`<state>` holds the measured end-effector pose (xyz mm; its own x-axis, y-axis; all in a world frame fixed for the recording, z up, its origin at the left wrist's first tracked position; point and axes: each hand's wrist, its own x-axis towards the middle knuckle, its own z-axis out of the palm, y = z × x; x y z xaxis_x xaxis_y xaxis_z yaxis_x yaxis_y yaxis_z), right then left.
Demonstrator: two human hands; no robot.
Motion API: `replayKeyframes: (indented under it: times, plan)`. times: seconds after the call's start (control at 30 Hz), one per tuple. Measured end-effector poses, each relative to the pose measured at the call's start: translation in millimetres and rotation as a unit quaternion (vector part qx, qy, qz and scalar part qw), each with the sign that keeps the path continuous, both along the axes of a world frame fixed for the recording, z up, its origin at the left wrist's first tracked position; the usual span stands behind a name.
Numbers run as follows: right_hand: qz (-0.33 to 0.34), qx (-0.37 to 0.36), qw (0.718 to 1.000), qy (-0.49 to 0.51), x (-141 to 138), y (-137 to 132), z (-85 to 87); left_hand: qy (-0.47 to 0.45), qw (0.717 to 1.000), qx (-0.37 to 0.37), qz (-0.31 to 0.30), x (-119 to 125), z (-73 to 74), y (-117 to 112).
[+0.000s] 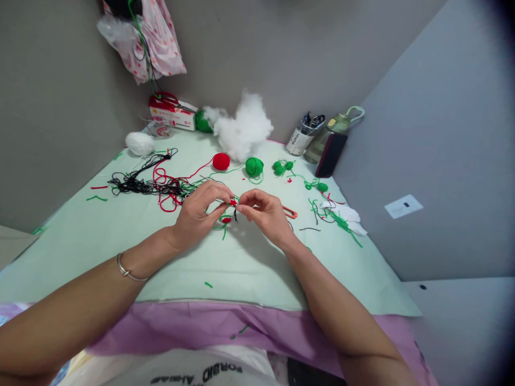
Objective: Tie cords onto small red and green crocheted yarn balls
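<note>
Between my hands is a small red, white and green crocheted piece (233,202), held above the table with a short dark thread hanging below it. My left hand (204,206) pinches its left side between thumb and finger. The fingertips of my right hand (263,212) close on its right edge; whether they also hold a needle or hook is too small to tell. Just below, a second small red and green crocheted piece (226,219) lies on the pale green tabletop (257,273). An orange-handled tool (290,213) is partly hidden behind my right hand.
Tangled black yarn (140,182) and a red yarn ball (221,162) lie to the left and ahead. A green yarn ball (254,167) and white stuffing (245,126) sit behind. Green scraps (341,220), a phone (331,155) and a bottle (322,142) are at right.
</note>
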<state>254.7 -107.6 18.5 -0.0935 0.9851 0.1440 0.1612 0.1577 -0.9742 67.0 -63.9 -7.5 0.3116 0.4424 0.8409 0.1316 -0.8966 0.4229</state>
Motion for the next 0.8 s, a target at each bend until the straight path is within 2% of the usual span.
replayKeyframes:
  times: [0.13,0.33,0.53,0.8]
  plan:
    - [-0.007,0.034,0.999,-0.010,-1.0,-1.0,-1.0,-0.013,1.000,-0.002,-0.007,0.7,0.3,-0.6]
    - [0.025,0.012,1.000,0.004,-2.3,-2.2,-2.9,-0.029,1.000,-0.002,-0.008,0.1,0.9,-1.3]
    - [0.031,0.038,0.999,-0.004,-1.7,-2.1,-5.5,-0.051,0.999,-0.004,0.006,-1.8,1.3,-0.1]
    - [0.044,0.036,0.998,0.026,-2.6,-0.6,-11.4,-0.058,0.998,-0.006,0.023,-3.2,1.9,-0.3]
